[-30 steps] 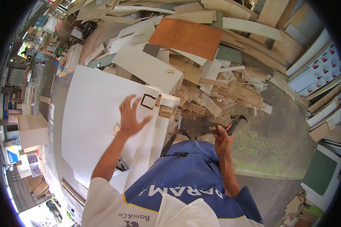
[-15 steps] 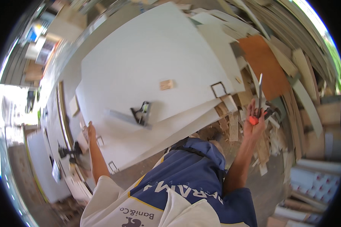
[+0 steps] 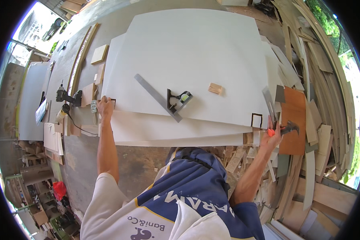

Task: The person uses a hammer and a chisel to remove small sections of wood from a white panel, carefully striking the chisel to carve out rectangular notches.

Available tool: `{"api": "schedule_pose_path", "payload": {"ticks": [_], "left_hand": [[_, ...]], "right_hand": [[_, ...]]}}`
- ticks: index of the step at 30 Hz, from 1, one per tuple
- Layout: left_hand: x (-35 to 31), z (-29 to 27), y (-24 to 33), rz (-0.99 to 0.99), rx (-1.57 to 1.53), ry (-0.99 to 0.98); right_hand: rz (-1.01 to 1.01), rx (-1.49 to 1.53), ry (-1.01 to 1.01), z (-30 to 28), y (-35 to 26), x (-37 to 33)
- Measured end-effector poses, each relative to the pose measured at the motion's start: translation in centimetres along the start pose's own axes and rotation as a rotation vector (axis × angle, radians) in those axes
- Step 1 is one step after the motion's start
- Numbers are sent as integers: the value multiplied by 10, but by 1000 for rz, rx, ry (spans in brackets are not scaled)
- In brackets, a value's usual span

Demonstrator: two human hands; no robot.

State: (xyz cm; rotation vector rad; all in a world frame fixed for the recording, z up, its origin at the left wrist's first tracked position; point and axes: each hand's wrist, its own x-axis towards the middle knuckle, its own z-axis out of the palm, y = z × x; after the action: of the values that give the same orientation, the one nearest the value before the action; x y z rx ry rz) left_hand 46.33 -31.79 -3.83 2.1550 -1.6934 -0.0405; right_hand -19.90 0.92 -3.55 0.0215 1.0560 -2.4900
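Note:
My left hand (image 3: 105,106) grips the left edge of the top white board (image 3: 200,48), its fingers closed beside a dark outlined mark. A small silver metal piece (image 3: 94,106) lies next to it. My right hand (image 3: 271,136) is at the board's right corner, closed around a chisel (image 3: 271,106) with a red handle, its blade pointing up and away. The dark head of a claw hammer (image 3: 291,128) juts out from the same hand; its handle is hidden. On the board lie a combination square (image 3: 160,98) and a small wood block (image 3: 215,88). A black square outline (image 3: 257,120) marks the near right corner.
More white boards (image 3: 180,128) are stacked beneath. To the left are a cordless drill (image 3: 68,95), a corded yellow tool (image 3: 62,113) and wood strips (image 3: 82,60). An orange-brown panel (image 3: 294,120) and wood offcuts (image 3: 236,160) lie on the right, beside leaning planks (image 3: 324,76).
My view has turned, and the board now sits straighter before me. My right hand has come in to the board's right corner with the chisel and hammer. My left hand still holds the left edge.

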Motion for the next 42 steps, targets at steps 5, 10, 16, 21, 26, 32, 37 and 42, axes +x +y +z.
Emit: {"api": "schedule_pose_path", "payload": {"ticks": [5,10,16,21,26,32,37,42], "left_hand": [[-29,-8,6,-62,4,15],[-62,-22,6,-105,6,-86],[-114,-27,-29,-182,-55,-83],[-125,-70,38,-194,196,-59],[-128,-66,172,431,-148,119],[-288,-88,418,1523,-534,-712],[-410,-45,480,2262,-519,-716],[-457,10,492,2435,-431,-627]], "right_hand": [[-14,-110,-58,17,-15,0],[-21,-195,-20,0,-34,14],[-21,-162,-74,-12,-55,18],[-122,-21,15,-35,-62,4],[-244,57,220,-50,-66,-57],[-306,76,410,-73,-53,-146],[-360,108,497,-64,-48,-171],[-455,38,558,-95,-33,-168]]}}
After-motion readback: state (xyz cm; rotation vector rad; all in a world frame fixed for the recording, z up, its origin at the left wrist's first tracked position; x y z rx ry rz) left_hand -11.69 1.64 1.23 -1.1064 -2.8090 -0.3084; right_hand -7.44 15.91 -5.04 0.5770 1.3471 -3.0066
